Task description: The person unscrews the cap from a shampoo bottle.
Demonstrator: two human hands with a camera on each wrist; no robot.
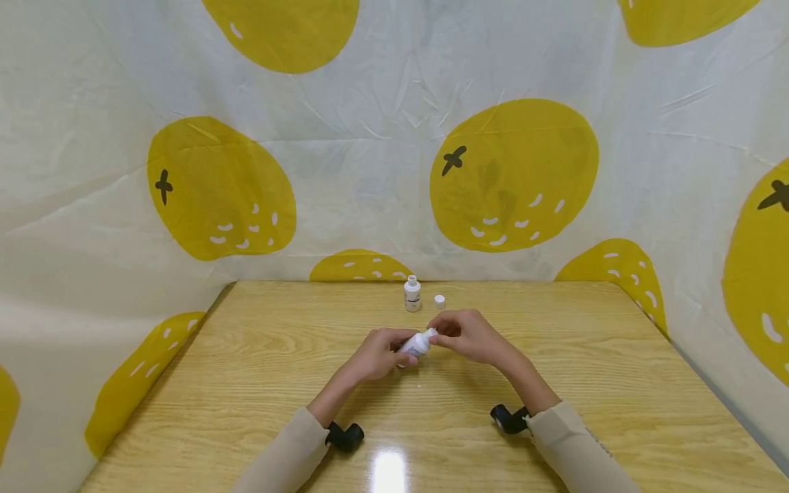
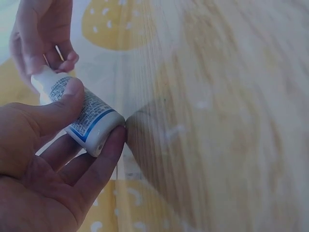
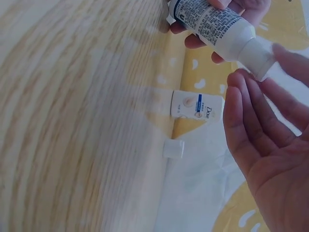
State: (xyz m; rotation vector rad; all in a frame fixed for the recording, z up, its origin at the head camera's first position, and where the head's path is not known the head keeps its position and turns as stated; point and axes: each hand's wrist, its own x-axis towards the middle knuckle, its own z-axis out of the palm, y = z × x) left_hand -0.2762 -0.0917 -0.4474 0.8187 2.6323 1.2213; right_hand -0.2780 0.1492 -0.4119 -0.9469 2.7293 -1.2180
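A small white bottle (image 1: 414, 346) with a printed label and a blue band is tilted above the table, its capped end toward the right. My left hand (image 1: 377, 356) grips its body, thumb on the label and fingers under the base, as the left wrist view shows. At the other end, the thumb and fingertips of my right hand (image 1: 471, 335) pinch the white cap (image 3: 256, 59) on the bottle's neck. Beyond the hands stands a second white bottle (image 1: 412, 296), upright and uncapped, with "Dove" on its label in the right wrist view.
A loose white cap (image 1: 440, 300) lies on the wooden table (image 1: 277, 424), just right of the standing bottle. Behind the table's far edge hangs a pale cloth (image 1: 370, 178) printed with yellow fruit. Black wrist cameras sit at both cuffs.
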